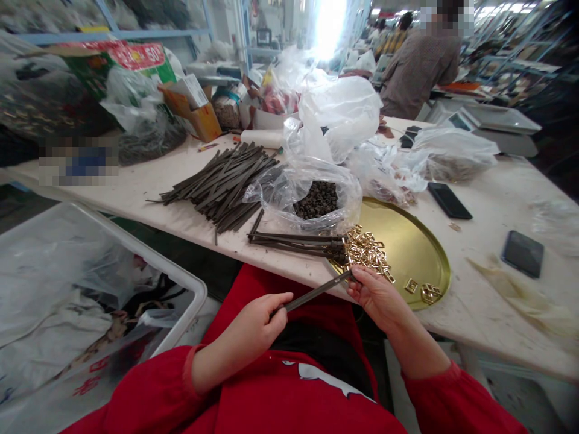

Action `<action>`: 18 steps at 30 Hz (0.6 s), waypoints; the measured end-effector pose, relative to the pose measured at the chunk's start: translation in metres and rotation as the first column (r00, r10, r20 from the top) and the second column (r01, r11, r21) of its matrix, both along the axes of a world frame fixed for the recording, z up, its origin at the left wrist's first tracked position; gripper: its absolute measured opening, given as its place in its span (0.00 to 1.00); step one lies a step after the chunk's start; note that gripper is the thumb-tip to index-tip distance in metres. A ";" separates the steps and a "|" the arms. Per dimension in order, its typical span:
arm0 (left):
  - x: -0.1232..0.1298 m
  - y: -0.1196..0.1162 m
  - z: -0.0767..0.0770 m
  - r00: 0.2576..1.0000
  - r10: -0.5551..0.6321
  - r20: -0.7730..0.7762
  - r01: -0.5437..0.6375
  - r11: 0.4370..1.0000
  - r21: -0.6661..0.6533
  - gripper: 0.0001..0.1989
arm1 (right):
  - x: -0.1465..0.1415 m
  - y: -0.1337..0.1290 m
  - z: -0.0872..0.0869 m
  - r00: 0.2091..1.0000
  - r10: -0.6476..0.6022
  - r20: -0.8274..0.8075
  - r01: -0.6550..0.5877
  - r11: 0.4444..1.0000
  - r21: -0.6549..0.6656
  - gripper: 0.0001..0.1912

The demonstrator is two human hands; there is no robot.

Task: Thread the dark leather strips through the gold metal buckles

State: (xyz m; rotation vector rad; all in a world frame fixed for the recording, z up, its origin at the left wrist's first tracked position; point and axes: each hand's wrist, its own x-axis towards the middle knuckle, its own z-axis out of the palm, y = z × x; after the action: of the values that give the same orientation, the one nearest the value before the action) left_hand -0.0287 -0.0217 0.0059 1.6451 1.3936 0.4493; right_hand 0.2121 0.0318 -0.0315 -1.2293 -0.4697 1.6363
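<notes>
- Strap (316, 293) is stretching beside the gold tray (402, 241); keeping it straight is likely helping.
- Left hand (254, 325) is clasping it, right hand (374, 295) pinching its tray-side end.

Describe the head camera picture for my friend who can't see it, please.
A left hand and right hand hold a thin dark strip between them, at a pale table. On it are a gold tray with small gold buckles, a pile of dark strips, and a clear bag of little dark pieces.
</notes>
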 end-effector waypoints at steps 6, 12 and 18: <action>0.012 0.019 0.000 0.979 -0.063 0.192 0.109 0.965 -0.237 0.18 | -0.029 -0.018 0.008 0.976 0.218 -0.028 -0.216 0.975 0.046 0.12; 0.023 0.037 0.002 0.961 -0.027 0.276 0.105 0.957 -0.272 0.12 | -0.050 -0.021 0.013 0.963 0.206 -0.175 -0.207 0.978 0.011 0.16; 0.023 0.042 0.001 0.964 -0.016 0.265 0.092 0.956 -0.277 0.11 | -0.048 -0.013 0.005 0.964 0.095 -0.249 -0.113 0.992 -0.058 0.16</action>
State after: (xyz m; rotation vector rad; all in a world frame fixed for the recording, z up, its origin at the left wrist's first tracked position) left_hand -0.0057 0.0203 0.0073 1.3313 1.1544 0.3943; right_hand 0.1646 0.0184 -0.0264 -1.0494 -0.3269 1.8813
